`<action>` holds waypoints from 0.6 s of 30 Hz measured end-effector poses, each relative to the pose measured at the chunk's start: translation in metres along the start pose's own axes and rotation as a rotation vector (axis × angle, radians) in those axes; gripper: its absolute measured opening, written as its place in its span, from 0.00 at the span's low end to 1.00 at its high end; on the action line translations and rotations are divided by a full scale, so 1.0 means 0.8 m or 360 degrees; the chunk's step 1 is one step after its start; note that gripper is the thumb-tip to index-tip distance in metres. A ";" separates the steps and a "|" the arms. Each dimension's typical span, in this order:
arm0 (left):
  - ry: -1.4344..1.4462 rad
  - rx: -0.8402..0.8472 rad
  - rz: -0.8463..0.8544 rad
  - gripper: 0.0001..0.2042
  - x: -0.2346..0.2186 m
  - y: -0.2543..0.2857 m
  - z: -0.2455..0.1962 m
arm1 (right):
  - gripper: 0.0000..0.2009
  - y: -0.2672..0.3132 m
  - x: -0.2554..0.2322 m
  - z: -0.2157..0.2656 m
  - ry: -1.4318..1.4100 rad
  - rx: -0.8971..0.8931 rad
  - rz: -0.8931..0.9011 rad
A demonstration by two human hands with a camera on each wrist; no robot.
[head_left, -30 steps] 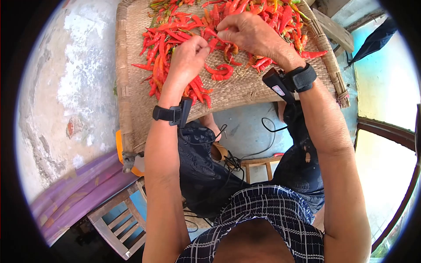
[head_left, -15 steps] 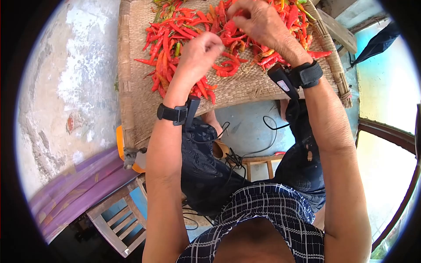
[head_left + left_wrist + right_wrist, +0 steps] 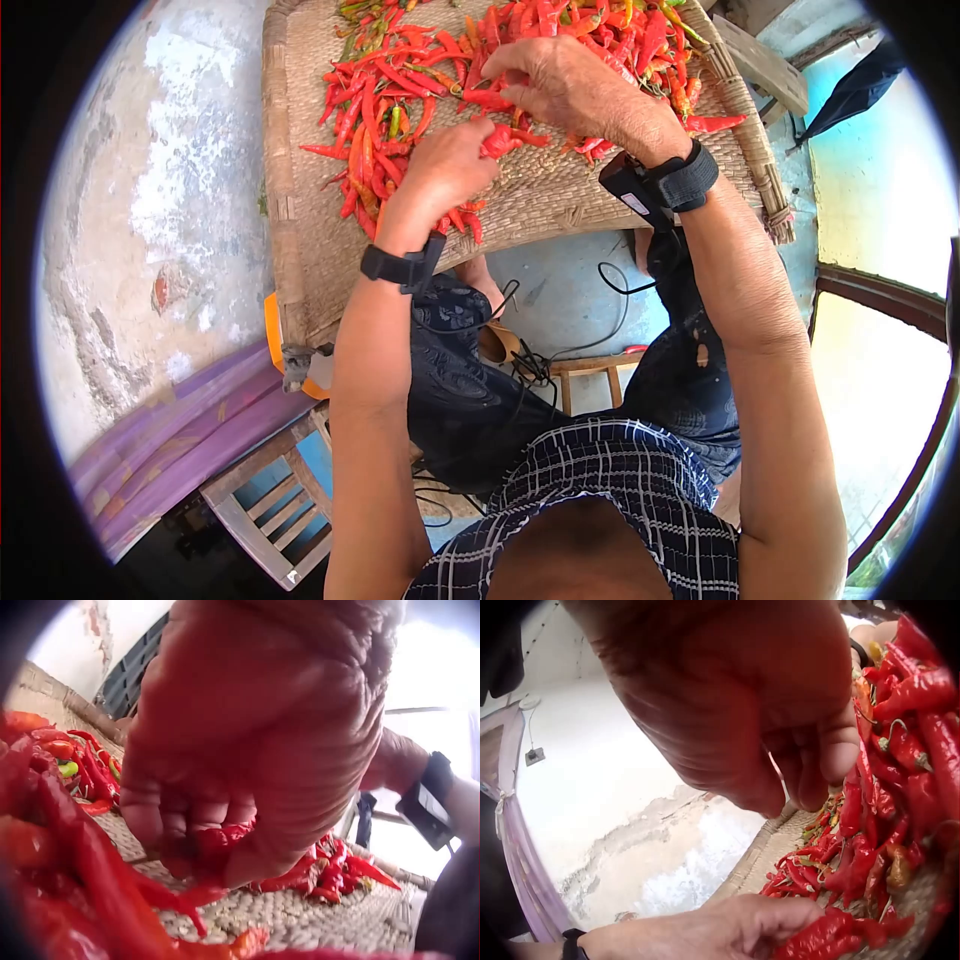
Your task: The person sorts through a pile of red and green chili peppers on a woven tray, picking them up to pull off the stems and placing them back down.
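Note:
A woven tray [image 3: 560, 195] carries heaps of red chili peppers [image 3: 368, 125], a few of them green or yellowish. My left hand [image 3: 450, 168] is low over the near part of the tray, its fingers curled round red chili peppers [image 3: 219, 844]. In the right wrist view those peppers [image 3: 825, 937] stick out past the fingers. Above the larger heap [image 3: 620, 50], my right hand [image 3: 580, 95] has loosely bent fingers, with a gap between thumb and forefinger. Just beside its thumb lies a single red pepper [image 3: 488, 100].
A rolled rim [image 3: 285, 190] borders the tray at the left, near a peeling wall [image 3: 165, 150]. Below stand a wooden chair [image 3: 270, 515] and a small stool [image 3: 590, 370]. Black cables [image 3: 535, 370] hang between the legs.
My left hand has come nearer over the bare weave and gripped the curled red peppers that lay there. After shifting away, my right hand has moved back to the left and nearer.

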State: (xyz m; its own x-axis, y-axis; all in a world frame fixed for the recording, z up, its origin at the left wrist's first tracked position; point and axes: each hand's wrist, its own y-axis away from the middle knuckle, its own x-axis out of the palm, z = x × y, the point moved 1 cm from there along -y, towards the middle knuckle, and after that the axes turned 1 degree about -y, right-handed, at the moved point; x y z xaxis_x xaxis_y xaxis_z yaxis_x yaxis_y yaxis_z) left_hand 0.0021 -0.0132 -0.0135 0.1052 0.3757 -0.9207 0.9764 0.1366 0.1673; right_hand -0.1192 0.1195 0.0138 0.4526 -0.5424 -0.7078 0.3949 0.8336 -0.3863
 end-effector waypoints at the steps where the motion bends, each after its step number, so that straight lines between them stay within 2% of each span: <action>1: 0.0228 0.0024 -0.0034 0.14 -0.008 0.001 0.004 | 0.15 0.001 0.000 0.003 -0.0125 0.0062 0.0129; 2: 0.0379 0.0000 -0.0030 0.16 -0.013 -0.002 0.011 | 0.18 -0.002 0.004 0.001 -0.0255 0.0198 0.0346; 3: 0.0379 -0.0001 -0.0027 0.16 -0.016 -0.003 0.015 | 0.18 0.000 0.005 0.002 -0.0257 0.0200 0.0345; 5: 0.0941 -0.0020 -0.0022 0.16 -0.019 -0.003 0.021 | 0.20 0.002 0.009 0.004 -0.0218 0.0024 0.0409; 6: 0.1093 0.0047 -0.0121 0.17 -0.020 -0.002 0.022 | 0.21 0.000 0.019 0.002 -0.0172 -0.0032 0.0362; 9: 0.1176 0.0015 -0.0150 0.16 -0.029 -0.001 0.022 | 0.21 -0.002 0.022 0.001 -0.0235 0.0070 0.0351; 10: 0.1409 0.0019 -0.0161 0.13 -0.030 0.001 0.019 | 0.21 -0.003 0.022 0.002 -0.0239 0.0066 0.0353; 11: 0.1408 0.0015 -0.0164 0.13 -0.033 0.002 0.020 | 0.19 -0.004 0.021 0.002 -0.0187 0.0060 0.0296; 13: 0.1593 -0.0005 -0.0398 0.10 -0.040 0.003 0.023 | 0.16 -0.007 0.017 0.001 -0.0083 0.0047 0.0184; 14: 0.1590 -0.0067 -0.0546 0.10 -0.045 0.005 0.023 | 0.12 -0.009 0.014 0.001 -0.0076 0.0109 0.0107; 15: 0.1587 -0.0070 -0.0549 0.10 -0.047 0.007 0.032 | 0.12 -0.010 0.011 -0.001 -0.0079 0.0105 0.0107; 18: 0.0853 -0.0172 -0.0212 0.12 -0.047 0.018 0.063 | 0.09 -0.013 -0.003 -0.022 0.0329 0.0140 -0.0198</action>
State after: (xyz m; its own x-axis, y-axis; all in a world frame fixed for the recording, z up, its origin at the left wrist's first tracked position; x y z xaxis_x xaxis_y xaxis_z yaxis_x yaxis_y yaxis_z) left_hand 0.0220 -0.0713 0.0057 -0.1556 0.7583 -0.6331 0.9469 0.2970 0.1231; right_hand -0.1385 0.1142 0.0094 0.2268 -0.5997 -0.7674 0.5096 0.7445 -0.4313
